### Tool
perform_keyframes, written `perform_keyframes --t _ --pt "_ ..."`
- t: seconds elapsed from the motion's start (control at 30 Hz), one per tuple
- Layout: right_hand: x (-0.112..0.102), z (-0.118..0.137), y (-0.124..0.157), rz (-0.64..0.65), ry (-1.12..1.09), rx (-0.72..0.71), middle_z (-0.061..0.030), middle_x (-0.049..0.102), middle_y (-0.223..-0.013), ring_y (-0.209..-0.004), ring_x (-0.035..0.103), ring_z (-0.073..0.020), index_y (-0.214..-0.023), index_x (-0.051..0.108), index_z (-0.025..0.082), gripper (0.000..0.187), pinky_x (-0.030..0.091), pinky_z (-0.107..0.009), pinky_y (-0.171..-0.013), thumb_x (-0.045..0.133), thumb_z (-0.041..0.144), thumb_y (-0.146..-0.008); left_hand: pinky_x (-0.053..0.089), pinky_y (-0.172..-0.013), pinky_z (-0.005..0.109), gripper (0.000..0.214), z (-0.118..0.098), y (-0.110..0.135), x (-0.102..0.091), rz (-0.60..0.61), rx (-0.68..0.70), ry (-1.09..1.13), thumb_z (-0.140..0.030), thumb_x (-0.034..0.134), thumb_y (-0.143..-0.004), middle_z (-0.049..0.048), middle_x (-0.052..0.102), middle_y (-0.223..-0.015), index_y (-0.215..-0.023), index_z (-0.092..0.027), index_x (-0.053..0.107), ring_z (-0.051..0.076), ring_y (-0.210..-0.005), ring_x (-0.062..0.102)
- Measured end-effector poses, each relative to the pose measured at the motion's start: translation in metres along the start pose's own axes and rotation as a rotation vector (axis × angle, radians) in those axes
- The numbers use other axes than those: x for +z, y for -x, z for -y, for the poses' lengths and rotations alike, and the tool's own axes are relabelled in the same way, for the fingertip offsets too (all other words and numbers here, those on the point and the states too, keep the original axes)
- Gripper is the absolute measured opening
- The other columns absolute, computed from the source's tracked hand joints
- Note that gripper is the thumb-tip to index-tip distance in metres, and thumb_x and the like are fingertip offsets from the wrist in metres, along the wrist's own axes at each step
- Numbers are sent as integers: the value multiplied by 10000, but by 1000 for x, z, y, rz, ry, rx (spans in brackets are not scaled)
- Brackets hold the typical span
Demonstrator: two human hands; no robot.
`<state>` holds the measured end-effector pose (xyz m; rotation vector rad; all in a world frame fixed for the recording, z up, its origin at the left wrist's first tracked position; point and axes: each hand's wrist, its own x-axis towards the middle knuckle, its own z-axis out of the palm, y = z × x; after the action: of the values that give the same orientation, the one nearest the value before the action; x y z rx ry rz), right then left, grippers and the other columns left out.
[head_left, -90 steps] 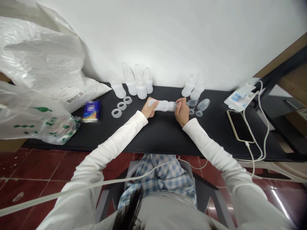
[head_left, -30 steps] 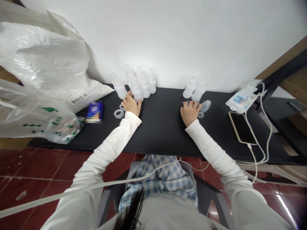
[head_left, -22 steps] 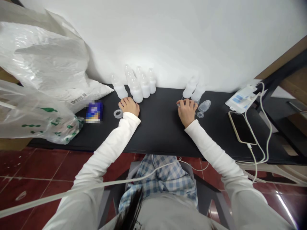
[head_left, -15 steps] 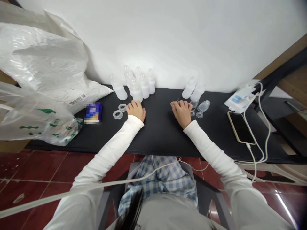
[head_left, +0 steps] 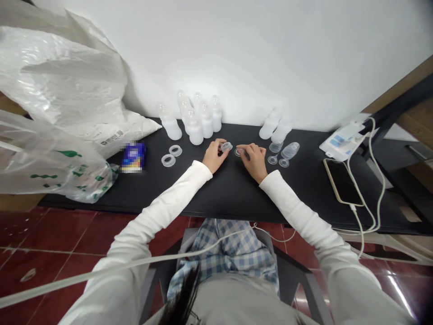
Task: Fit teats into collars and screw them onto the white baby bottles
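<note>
Thumb and forefinger of the left hand (head_left: 213, 156) are pinched on a translucent ring (head_left: 226, 146). The right hand (head_left: 253, 158) is closed at its fingertips on a small clear piece (head_left: 237, 152). Both items are held close together just above the black table (head_left: 223, 189), mid-front. Capped bottles (head_left: 196, 121) stand behind; two loose rings (head_left: 172, 155) lie to the left, well apart from the hands.

We see a black desk (head_left: 219, 189). The bottles (head_left: 196, 124) at 12 o'clock are milky white, the loose rings (head_left: 168, 160) at 10 o'clock clear. The small ring (head_left: 226, 146) in the left hand (head_left: 214, 156) and the small piece (head_left: 237, 152) in the right hand (head_left: 253, 159) are also clear. The packet (head_left: 133, 157) is blue, the bag (head_left: 50, 174) white with green print, the trousers (head_left: 233, 253) blue-and-white checked, the floor (head_left: 50, 230) dark red.
</note>
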<state>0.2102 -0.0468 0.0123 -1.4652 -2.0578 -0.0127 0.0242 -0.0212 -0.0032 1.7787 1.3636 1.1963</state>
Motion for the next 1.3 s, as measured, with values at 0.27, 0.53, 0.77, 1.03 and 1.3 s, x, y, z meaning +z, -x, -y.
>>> perform_keyframes --t 0.27,0.53,0.77,1.03,1.3 --pt "4 -4 2 -83 -218 -29 -36 693 -927 -816 627 -175 -1180 615 214 319 357 -364 -923 414 414 -1033 591 -819 325 236 -11 -11 7 85 -424 742 -379 610 -937 13 713 -785 -941 -199 457 128 -708 717" --pt "7 -7 0 -100 -230 44 -11 653 -865 -749 591 -167 -1058 590 215 247 379 -366 -889 502 432 -981 600 -725 292 328 -17 -3 8 276 -285 705 -466 662 -895 -11 714 -763 -1019 -201 515 135 -705 726" --pt "10 -9 0 -105 -215 90 18 596 -823 -696 533 -154 -1022 535 218 265 377 -370 -878 528 474 -954 593 -726 278 525 -13 1 8 364 -143 664 -519 801 -744 -8 730 -792 -1066 -207 529 140 -724 732" --pt "5 -3 0 -37 -258 78 10 596 -827 -692 549 -153 -1143 521 189 310 355 -353 -879 469 448 -980 576 -645 268 514 -9 3 12 278 -137 621 -518 780 -761 -8 712 -728 -1071 -182 546 138 -637 709" --pt "4 0 0 63 -231 24 -9 651 -833 -722 576 -157 -1008 608 196 255 333 -341 -838 432 381 -990 568 -644 235 435 -11 5 10 274 -88 596 -505 756 -792 -17 711 -724 -1034 -192 577 107 -640 688"
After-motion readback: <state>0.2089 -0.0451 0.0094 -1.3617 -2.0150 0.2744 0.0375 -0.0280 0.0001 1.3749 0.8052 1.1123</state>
